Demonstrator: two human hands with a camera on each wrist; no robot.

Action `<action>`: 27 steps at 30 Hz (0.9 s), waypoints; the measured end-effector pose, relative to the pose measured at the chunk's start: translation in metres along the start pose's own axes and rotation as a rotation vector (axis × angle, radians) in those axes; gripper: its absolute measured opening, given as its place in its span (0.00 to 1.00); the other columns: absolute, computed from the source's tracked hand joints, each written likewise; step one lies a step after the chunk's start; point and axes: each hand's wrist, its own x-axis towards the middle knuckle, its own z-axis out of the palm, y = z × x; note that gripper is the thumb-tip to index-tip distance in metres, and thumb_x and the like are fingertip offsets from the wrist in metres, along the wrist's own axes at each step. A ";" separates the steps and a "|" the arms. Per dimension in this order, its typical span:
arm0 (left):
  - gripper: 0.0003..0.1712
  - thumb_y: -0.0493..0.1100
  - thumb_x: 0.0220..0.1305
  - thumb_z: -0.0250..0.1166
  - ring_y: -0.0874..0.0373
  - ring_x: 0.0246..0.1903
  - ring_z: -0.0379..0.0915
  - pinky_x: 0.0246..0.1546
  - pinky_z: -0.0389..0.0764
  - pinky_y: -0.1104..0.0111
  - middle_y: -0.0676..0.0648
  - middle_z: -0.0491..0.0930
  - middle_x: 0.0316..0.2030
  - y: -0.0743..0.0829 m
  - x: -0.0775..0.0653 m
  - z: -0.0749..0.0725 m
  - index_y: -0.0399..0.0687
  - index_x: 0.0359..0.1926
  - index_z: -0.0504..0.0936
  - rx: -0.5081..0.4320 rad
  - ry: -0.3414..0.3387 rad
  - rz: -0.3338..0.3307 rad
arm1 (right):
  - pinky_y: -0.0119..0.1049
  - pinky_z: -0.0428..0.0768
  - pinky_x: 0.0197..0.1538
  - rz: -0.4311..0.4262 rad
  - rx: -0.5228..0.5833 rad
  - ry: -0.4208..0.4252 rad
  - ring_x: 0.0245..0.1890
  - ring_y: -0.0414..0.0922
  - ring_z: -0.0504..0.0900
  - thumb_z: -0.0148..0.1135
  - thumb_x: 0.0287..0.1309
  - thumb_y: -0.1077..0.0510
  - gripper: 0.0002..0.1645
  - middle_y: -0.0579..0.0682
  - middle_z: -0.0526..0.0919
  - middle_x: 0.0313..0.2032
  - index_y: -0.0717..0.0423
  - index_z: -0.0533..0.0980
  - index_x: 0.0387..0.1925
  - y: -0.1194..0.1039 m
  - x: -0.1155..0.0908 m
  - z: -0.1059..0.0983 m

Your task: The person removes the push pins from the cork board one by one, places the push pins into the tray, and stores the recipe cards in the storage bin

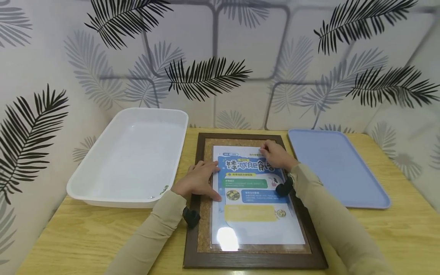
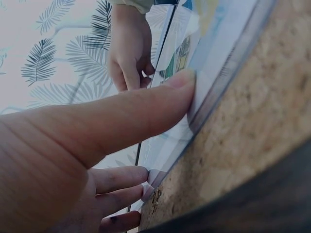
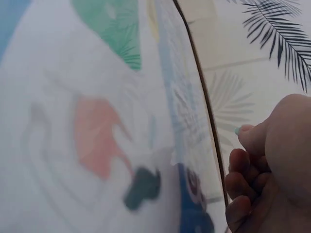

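Observation:
A printed blue-and-white poster [image 1: 258,233], glossy like a laminated sheet, lies on a dark-framed corkboard [image 1: 256,259]. My left hand [image 1: 197,179] rests at its left edge, thumb and fingers spread. In the left wrist view, the left thumb [image 2: 141,116] overlaps the poster's margin and the fingertips lie along its side, beside bare cork. My right hand [image 1: 276,154] is over the top right part of the poster, fingers curled. A small teal-green pushpin [image 3: 237,131] shows at the right thumb's tip in the right wrist view; most of it is hidden.
To the left stands a deep white tray [image 1: 134,152] with a few tiny objects [image 1: 164,190] in its near right corner. A flat blue tray [image 1: 338,168] lies right of the corkboard. Behind the wooden table [image 1: 103,236] rises a leaf-patterned backdrop [image 1: 240,99].

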 end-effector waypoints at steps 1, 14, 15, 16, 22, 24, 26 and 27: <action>0.54 0.55 0.39 0.80 0.46 0.67 0.53 0.67 0.53 0.49 0.46 0.57 0.73 0.000 0.000 0.000 0.44 0.67 0.68 -0.002 0.001 0.000 | 0.43 0.69 0.42 0.011 -0.002 0.013 0.36 0.50 0.72 0.46 0.71 0.61 0.08 0.57 0.73 0.34 0.64 0.68 0.40 0.002 -0.001 -0.002; 0.54 0.54 0.39 0.80 0.46 0.68 0.53 0.67 0.52 0.48 0.46 0.57 0.73 0.002 -0.003 -0.003 0.44 0.67 0.68 -0.003 0.004 0.005 | 0.45 0.70 0.39 0.065 -0.041 0.177 0.34 0.55 0.73 0.48 0.68 0.62 0.10 0.61 0.74 0.33 0.69 0.70 0.39 0.042 -0.033 -0.031; 0.54 0.54 0.39 0.80 0.46 0.67 0.53 0.67 0.52 0.48 0.46 0.57 0.73 0.002 -0.003 -0.003 0.44 0.67 0.68 -0.002 0.006 0.005 | 0.45 0.70 0.38 0.056 -0.039 0.193 0.33 0.55 0.73 0.48 0.68 0.63 0.10 0.62 0.74 0.33 0.69 0.70 0.39 0.046 -0.036 -0.033; 0.54 0.54 0.39 0.80 0.46 0.67 0.53 0.67 0.52 0.48 0.46 0.57 0.73 0.002 -0.003 -0.003 0.44 0.67 0.68 -0.001 0.008 0.004 | 0.45 0.70 0.38 0.054 -0.032 0.201 0.32 0.55 0.73 0.48 0.67 0.63 0.10 0.62 0.75 0.32 0.70 0.70 0.38 0.050 -0.038 -0.034; 0.54 0.54 0.39 0.80 0.45 0.68 0.53 0.67 0.52 0.48 0.45 0.57 0.73 0.002 -0.002 -0.002 0.43 0.67 0.68 0.002 0.007 0.009 | 0.42 0.71 0.35 0.100 -0.035 0.182 0.31 0.53 0.74 0.46 0.67 0.63 0.11 0.63 0.76 0.33 0.70 0.71 0.38 0.065 -0.053 -0.042; 0.54 0.55 0.39 0.80 0.45 0.68 0.53 0.67 0.52 0.48 0.45 0.57 0.73 0.002 -0.002 -0.001 0.43 0.67 0.68 0.005 0.007 0.012 | 0.41 0.71 0.34 0.119 -0.044 0.176 0.30 0.53 0.75 0.47 0.66 0.62 0.12 0.63 0.77 0.33 0.71 0.71 0.38 0.068 -0.057 -0.045; 0.54 0.55 0.40 0.80 0.45 0.67 0.53 0.67 0.52 0.48 0.45 0.57 0.73 0.002 -0.002 -0.001 0.43 0.67 0.68 0.003 0.008 0.014 | 0.41 0.70 0.33 0.141 -0.048 0.151 0.28 0.51 0.74 0.46 0.66 0.62 0.13 0.62 0.77 0.30 0.70 0.72 0.35 0.071 -0.061 -0.048; 0.54 0.55 0.39 0.80 0.45 0.67 0.53 0.67 0.52 0.48 0.45 0.57 0.73 0.002 -0.002 -0.001 0.43 0.67 0.68 0.002 0.008 0.014 | 0.40 0.70 0.32 0.152 -0.051 0.138 0.26 0.50 0.73 0.46 0.66 0.62 0.13 0.61 0.76 0.28 0.70 0.72 0.34 0.072 -0.063 -0.049</action>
